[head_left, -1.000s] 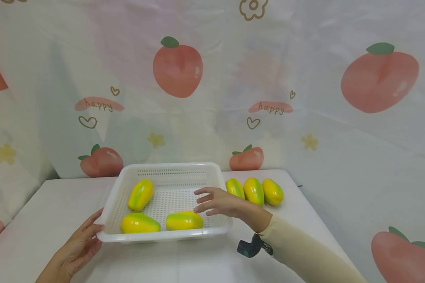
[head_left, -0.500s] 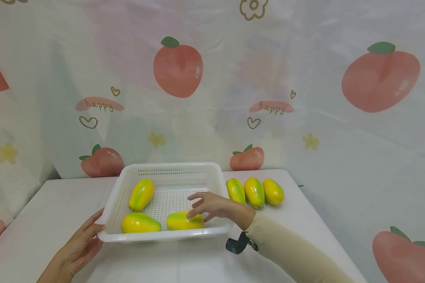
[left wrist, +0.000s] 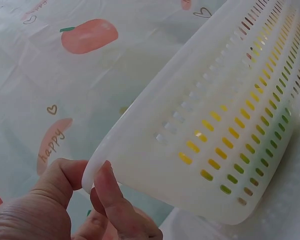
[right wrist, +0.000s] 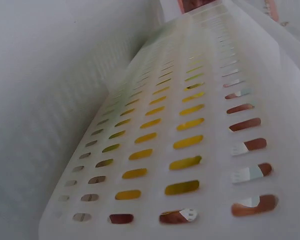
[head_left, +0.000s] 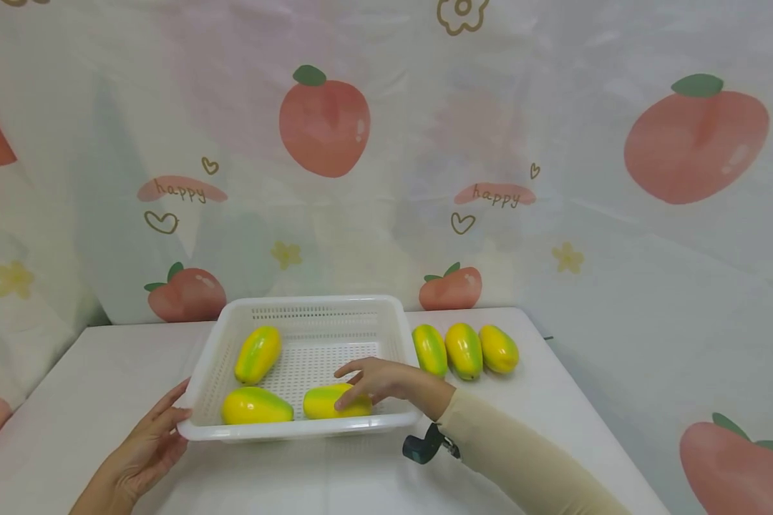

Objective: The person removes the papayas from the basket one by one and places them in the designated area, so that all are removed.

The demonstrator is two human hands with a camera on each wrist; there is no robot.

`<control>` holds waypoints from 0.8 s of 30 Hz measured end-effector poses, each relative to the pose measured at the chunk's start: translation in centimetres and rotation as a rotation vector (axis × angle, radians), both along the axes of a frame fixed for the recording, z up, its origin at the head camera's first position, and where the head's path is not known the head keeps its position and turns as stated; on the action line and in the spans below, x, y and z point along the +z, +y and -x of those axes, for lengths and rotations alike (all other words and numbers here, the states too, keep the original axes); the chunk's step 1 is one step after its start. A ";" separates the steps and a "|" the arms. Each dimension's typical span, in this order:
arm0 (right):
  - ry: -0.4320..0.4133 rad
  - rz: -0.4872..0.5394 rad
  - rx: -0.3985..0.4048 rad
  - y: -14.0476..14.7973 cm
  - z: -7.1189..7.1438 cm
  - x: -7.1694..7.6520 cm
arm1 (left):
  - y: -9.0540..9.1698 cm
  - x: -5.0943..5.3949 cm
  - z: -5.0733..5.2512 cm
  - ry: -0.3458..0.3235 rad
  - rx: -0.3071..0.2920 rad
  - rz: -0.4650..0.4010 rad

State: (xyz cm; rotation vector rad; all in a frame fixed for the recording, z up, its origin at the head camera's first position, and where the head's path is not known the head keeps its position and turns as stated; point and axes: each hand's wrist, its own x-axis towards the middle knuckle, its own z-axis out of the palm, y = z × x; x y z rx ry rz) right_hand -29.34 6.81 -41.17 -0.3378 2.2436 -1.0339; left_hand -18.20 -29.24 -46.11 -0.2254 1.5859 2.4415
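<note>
A white perforated plastic basket stands tilted on the table, its near rim towards me. In it lie three yellow-green papayas: one at the far left, one at the near left and one at the near right. My left hand pinches the basket's left rim between thumb and fingers, as the left wrist view also shows. The right hand reaches over the near-right papaya, thumb on its near side, index finger stretched out above it. Its other fingers are mostly hidden behind the fruit.
Three more papayas stand in a row on the white table, just right of the basket. A wrist camera hangs beneath the right forearm. Behind rises a fruit-printed cloth. The right wrist view shows the basket's slotted wall.
The right hand has moved left and down onto the near-right papaya, and its thumb now lies on the fruit. The left hand and basket have stayed put.
</note>
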 end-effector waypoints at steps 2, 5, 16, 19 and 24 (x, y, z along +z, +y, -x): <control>-0.007 -0.005 0.011 0.0 0.0 0.0 | 0.0 -0.1 0.0 0.019 -0.016 -0.010; -0.013 -0.004 0.024 0.1 0.0 0.0 | 0.0 -0.1 0.0 0.028 -0.027 -0.015; 0.010 -0.028 0.052 0.0 0.0 -0.1 | 0.0 -0.3 -0.2 0.018 -0.005 -0.027; 0.007 -0.026 0.053 0.0 0.0 -0.1 | 0.0 -0.3 -0.2 0.028 -0.010 -0.048; -0.013 -0.010 0.047 0.2 0.2 -0.2 | 0.3 -0.3 -0.2 0.025 -0.008 -0.046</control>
